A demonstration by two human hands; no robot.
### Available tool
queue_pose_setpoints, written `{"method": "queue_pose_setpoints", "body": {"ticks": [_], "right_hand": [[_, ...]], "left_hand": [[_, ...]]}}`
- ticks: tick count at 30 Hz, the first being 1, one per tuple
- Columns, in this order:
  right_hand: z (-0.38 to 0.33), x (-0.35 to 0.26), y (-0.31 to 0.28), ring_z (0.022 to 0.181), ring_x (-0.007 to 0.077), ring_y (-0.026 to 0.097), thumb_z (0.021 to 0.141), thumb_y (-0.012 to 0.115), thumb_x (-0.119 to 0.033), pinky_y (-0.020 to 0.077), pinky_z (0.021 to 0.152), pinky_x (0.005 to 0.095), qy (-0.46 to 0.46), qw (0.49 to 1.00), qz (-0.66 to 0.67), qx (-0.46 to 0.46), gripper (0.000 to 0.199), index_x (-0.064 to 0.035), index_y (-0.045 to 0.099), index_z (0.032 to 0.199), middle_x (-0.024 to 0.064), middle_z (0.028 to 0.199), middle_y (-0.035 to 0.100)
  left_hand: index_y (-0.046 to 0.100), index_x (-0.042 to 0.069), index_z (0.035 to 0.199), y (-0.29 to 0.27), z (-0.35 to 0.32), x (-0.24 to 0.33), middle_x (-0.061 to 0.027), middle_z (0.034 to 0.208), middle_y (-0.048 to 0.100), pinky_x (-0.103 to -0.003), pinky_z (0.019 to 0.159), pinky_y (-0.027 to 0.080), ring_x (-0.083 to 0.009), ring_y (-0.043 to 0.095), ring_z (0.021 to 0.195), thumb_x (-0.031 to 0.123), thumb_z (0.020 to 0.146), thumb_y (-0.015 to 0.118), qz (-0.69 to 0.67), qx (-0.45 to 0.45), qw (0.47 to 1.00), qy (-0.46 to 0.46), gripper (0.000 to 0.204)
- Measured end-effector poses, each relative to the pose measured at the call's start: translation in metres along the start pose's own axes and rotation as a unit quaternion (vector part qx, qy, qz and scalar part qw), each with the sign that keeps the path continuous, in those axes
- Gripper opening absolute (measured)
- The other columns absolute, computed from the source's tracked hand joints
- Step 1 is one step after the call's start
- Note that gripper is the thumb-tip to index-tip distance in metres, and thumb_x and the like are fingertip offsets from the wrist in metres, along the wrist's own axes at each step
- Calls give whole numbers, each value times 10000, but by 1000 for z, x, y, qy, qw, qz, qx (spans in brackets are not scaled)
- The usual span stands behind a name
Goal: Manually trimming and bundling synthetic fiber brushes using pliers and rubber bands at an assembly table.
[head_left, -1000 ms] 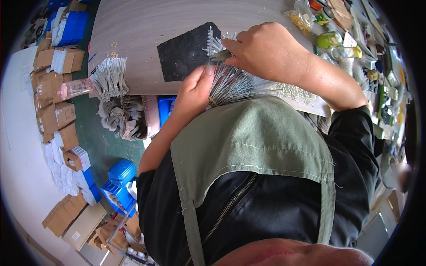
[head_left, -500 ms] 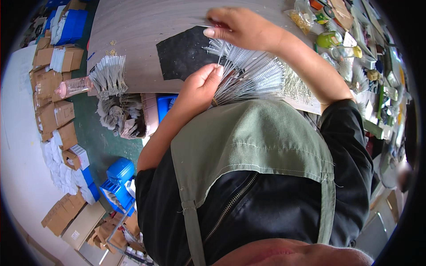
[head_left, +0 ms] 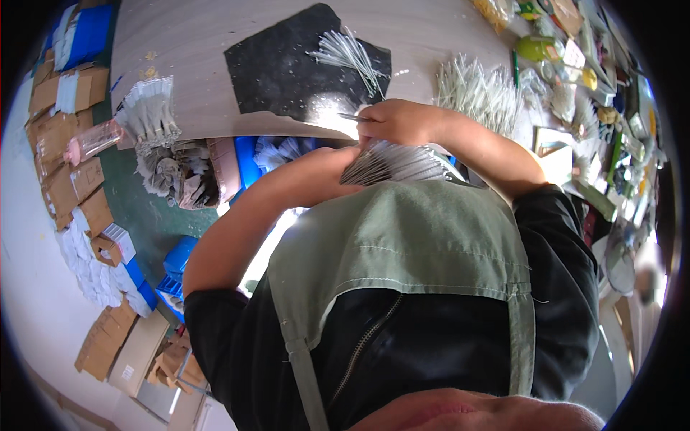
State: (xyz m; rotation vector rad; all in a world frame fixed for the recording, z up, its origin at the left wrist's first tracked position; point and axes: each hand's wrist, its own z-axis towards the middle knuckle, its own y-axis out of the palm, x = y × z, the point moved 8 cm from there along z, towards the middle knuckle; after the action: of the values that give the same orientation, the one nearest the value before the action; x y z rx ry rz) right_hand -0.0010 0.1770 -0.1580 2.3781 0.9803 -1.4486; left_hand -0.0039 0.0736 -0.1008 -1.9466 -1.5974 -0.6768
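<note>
My left hand (head_left: 332, 167) is closed against the side of a thick bundle of thin wire brushes (head_left: 413, 162), held low at the table's front edge before my apron. Part of the bundle is hidden by the apron and my hands. Just above it, my right hand (head_left: 402, 121) is curled closed around a thin, pointed metal piece (head_left: 352, 117) whose tip sticks out to the left. Its exact kind does not show. On the black mat (head_left: 280, 68) lies a small loose bunch of wire brushes (head_left: 350, 56).
More wire brushes stand in a dense heap (head_left: 478, 90) at the right. Tied bundles (head_left: 151, 108) lie at the table's left edge, near a pink bottle (head_left: 93, 141). A blue bin (head_left: 248, 161) sits below the front edge. Bags and jars crowd the far right.
The large brush bundle has come off the table toward my apron. Both hands have moved down and closer together. A small bunch now shows on the mat, and a metal piece in my right hand.
</note>
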Motion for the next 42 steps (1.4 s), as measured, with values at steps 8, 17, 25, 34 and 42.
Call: {"method": "queue_pose_setpoints", "body": {"ticks": [8,17,25,34,42], "right_hand": [[21,57,0,712,255,629,969,431,-408,493,671,379,41,996,70,47,408,-68,656,950,124,814,656],[25,153,-41,556,113,473,1036,363,-331,414,497,257,81,791,583,167,322,-72,514,921,16,660,504],[7,158,-42,579,178,555,1012,435,-296,433,522,330,49,962,41,264,286,-36,539,950,74,680,544],[14,160,-20,671,337,622,864,560,-144,499,583,415,30,924,-248,289,157,-49,532,986,124,735,608],[13,165,-6,685,357,618,736,634,-54,501,605,434,27,893,-319,315,256,-52,518,965,145,750,603]], "left_hand": [[351,-32,1392,25,37,-54,-245,1164,607,-369,933,462,-318,606,1084,311,710,762,-92,-6,996,-21,867],[539,-72,1177,-25,45,-148,-96,1020,614,-283,805,460,-145,567,915,-42,728,584,-287,146,946,-19,453],[396,-86,1219,-63,60,-166,-156,890,486,-299,619,413,-187,463,711,-1,676,476,-270,285,900,189,555],[409,-13,1194,-92,99,-171,-104,916,419,-298,585,377,-187,398,785,122,729,607,-292,337,848,288,523],[435,-44,1155,-73,104,-171,-122,929,454,-290,629,403,-171,458,757,139,760,635,-370,347,793,338,480]]}}
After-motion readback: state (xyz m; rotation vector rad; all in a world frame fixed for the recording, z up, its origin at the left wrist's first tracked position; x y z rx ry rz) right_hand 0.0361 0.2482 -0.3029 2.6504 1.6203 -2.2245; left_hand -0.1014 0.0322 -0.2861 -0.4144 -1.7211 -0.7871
